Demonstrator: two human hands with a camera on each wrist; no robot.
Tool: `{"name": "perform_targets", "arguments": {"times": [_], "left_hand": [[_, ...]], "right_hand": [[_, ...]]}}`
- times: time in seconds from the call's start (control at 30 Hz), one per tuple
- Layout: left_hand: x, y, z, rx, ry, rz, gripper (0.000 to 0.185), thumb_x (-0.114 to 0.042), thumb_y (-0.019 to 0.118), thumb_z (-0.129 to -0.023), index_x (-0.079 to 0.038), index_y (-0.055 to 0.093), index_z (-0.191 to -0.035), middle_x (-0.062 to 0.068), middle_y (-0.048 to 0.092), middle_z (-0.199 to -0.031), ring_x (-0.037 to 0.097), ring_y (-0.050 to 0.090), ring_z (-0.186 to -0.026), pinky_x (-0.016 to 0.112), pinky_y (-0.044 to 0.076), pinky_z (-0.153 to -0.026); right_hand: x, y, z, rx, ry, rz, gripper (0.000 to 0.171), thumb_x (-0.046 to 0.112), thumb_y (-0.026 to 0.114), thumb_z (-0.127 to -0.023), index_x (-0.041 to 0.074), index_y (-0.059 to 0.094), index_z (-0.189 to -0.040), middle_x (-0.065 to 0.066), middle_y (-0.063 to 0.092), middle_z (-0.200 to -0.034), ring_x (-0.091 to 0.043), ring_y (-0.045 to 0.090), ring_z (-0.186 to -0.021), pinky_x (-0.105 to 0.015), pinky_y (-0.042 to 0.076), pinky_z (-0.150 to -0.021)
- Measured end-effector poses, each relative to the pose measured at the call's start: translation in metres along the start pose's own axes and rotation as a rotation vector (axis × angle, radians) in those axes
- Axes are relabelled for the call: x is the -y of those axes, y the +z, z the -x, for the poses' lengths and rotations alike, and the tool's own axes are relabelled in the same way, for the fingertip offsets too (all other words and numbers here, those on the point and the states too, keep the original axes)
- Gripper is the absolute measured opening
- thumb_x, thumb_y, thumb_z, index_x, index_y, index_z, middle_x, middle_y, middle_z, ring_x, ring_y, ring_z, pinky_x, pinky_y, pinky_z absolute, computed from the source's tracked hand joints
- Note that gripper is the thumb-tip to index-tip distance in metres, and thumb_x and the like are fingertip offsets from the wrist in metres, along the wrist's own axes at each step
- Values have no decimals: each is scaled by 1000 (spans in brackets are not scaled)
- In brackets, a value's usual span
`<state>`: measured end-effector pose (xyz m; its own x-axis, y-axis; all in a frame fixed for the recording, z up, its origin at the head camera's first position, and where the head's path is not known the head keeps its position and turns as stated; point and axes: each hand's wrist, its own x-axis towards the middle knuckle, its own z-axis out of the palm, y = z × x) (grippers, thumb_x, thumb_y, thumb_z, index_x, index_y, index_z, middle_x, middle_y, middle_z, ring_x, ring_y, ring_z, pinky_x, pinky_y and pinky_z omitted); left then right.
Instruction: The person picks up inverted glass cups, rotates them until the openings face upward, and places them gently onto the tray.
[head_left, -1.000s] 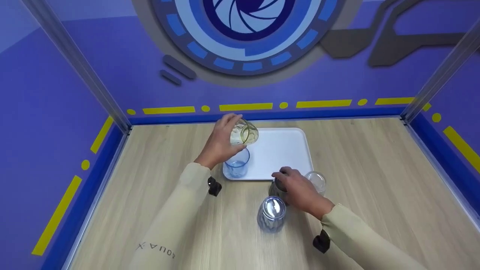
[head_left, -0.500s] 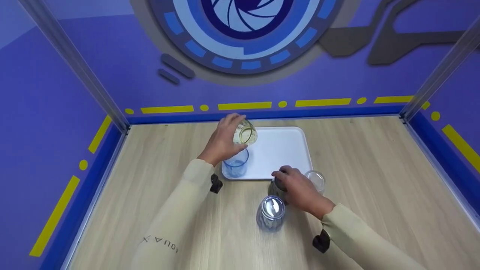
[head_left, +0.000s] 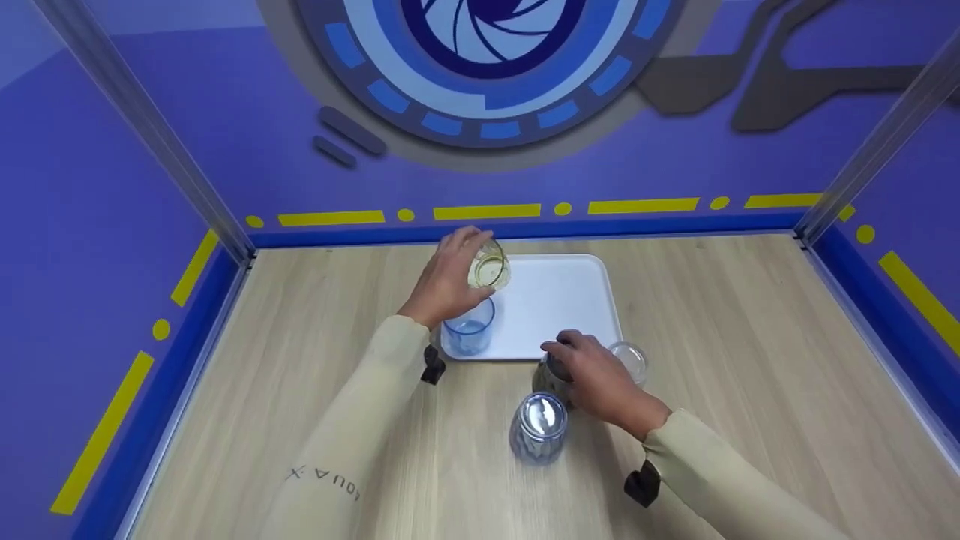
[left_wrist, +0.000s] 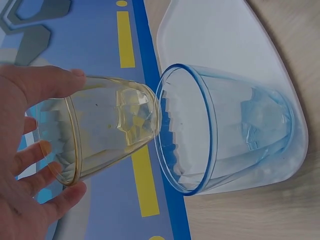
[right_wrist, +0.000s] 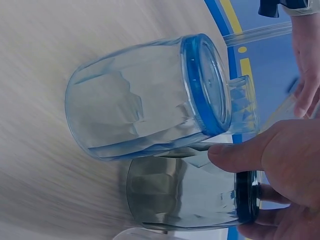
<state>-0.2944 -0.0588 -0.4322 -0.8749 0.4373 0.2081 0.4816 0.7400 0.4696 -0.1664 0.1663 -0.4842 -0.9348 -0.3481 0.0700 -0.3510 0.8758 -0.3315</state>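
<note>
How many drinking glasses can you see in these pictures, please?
5: a yellow glass in the left hand, a blue glass on the tray, a grey glass under the right hand, an upturned blue glass nearer, a clear glass beside.

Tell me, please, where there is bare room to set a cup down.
The white tray is bare right of the blue cup. The table is bare at far right. It is crowded around the grey cup by the right hand.

The right hand [head_left: 600, 382] is covering most of the dark glass [head_left: 546, 379] under its fingers [right_wrist: 240, 155] in the head view, while the right wrist picture's lower edge is cutting off the clear glass [right_wrist: 145, 234] beside them.
</note>
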Motion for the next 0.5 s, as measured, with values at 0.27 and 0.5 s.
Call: {"name": "perform_targets", "arguments": {"times": [0.27, 0.5], "left_hand": [[1, 2, -4, 3, 10, -16, 77, -26, 78, -81, -21, 40, -147, 4, 37, -151, 23, 35, -139, 42, 38, -112], [1, 4, -8, 16, 12, -34, 75, -26, 77, -82, -20, 40, -147, 3, 36, -151, 23, 34, -139, 44, 35, -114]], "right_hand": [[1, -8, 0, 17, 35, -7, 66, -11, 75, -69, 11, 60, -130, -19, 54, -132, -35, 54, -119, -50, 51, -95], [-1, -13, 1, 7, 36, -10, 67, -9, 78, -69, 10, 59, -131, -20, 53, -133, -36, 53, -121, -51, 49, -97]]}}
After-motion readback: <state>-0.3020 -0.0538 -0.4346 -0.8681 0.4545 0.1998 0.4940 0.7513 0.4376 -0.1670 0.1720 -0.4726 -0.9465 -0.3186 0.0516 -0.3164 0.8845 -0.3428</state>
